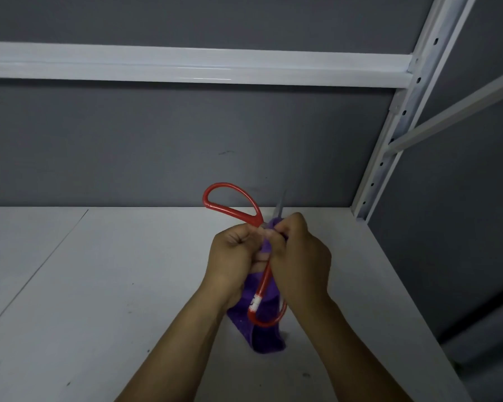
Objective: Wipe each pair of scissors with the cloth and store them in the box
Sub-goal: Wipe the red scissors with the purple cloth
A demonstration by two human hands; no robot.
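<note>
Head view: above the white shelf, left hand grips red-handled scissors near the pivot while right hand pinches purple cloth around the blades. The bare tip pokes out; a slipped stroke could nick fingers. No box shows.

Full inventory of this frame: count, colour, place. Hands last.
scissors: 1, red handles, held above the shelf, blade tip pointing up and away
cloth: 1, purple, wrapped at the blade, the rest hanging below the hands
shelf: 1, white, under the hands
beam: 1, white, across the top
upright: 1, white with holes, right
brace: 1, white, slanting off the upright
wall: grey, behind
box: none in view
left hand: grips the scissors
right hand: pinches the cloth round the blade
</note>
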